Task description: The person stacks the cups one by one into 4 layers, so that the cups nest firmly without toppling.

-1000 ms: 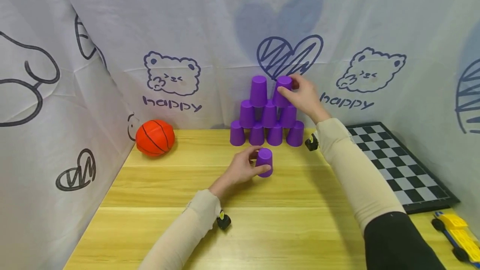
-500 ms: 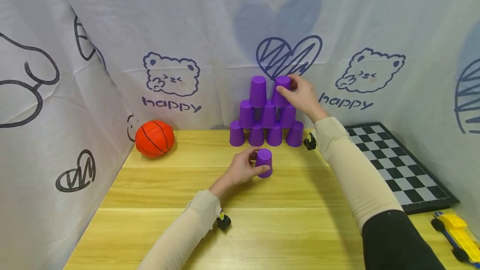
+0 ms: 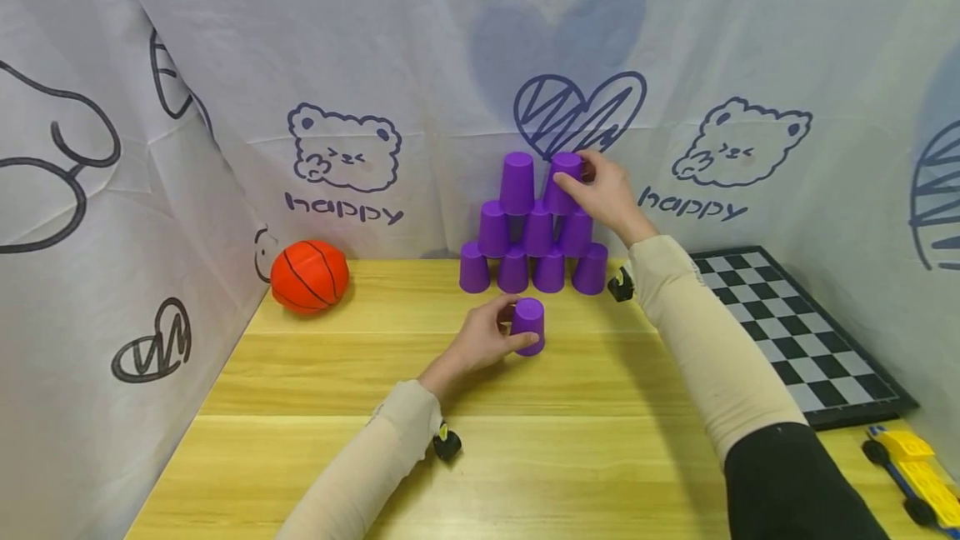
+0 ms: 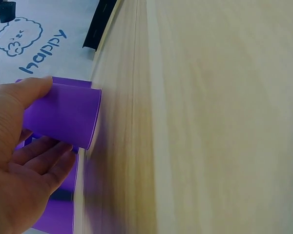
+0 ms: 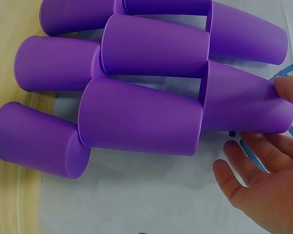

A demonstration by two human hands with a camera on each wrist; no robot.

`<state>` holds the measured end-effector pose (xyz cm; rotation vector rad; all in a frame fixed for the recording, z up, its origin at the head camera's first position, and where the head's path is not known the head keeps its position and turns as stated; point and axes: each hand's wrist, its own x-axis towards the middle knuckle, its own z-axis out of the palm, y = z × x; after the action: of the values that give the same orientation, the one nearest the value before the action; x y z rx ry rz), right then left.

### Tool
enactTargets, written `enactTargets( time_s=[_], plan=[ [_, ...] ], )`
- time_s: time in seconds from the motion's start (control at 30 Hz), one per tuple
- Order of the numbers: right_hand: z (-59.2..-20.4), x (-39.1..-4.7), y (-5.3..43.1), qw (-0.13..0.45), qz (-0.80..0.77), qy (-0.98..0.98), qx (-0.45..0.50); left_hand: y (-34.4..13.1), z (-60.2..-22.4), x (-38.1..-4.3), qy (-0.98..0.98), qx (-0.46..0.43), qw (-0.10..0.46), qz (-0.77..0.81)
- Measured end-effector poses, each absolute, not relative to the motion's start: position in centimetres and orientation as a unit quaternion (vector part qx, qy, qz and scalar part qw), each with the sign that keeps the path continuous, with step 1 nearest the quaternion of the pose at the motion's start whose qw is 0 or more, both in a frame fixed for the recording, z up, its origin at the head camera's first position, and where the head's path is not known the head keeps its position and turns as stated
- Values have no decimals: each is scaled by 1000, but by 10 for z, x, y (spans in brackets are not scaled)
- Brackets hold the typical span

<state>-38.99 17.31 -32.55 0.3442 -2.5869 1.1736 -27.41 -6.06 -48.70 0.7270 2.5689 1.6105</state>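
Purple cups stand upside down in a stacked pyramid: several in the bottom row (image 3: 513,272), three in the middle row (image 3: 537,230) and two on top. My right hand (image 3: 609,197) pinches the right top cup (image 3: 564,190) between thumb and fingers; in the right wrist view this cup (image 5: 239,100) rests on the row below. The left top cup (image 3: 517,184) stands free beside it, a gap between them. In front of the pyramid, my left hand (image 3: 483,338) grips a separate upside-down purple cup (image 3: 530,327), low over the wood; I cannot tell whether its rim touches.
A red toy basketball (image 3: 310,277) sits at the back left of the wooden table (image 3: 525,457). On the right lie a black and white checkerboard (image 3: 795,323) and a yellow toy vehicle (image 3: 918,473). A printed cloth (image 3: 442,107) hangs close behind the pyramid.
My right hand and the top cup it holds have shifted very slightly left. The left hand and its cup look unmoved.
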Motion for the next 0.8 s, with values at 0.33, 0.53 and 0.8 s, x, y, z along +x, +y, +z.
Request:
enactTargets(
  time_s=[0.33, 0.53, 0.8],
  plan=[
    [-326, -380, 185, 127, 431, -886, 113, -63, -475, -275, 825, 219, 16, 521],
    [-341, -368, 204, 149, 443, -879, 97, -68, -457, -278, 834, 218, 6, 507],
    [-383, -360, 230, 153, 424, -888, 85, -76, -415, -291, 837, 243, -37, 489]
  ],
)
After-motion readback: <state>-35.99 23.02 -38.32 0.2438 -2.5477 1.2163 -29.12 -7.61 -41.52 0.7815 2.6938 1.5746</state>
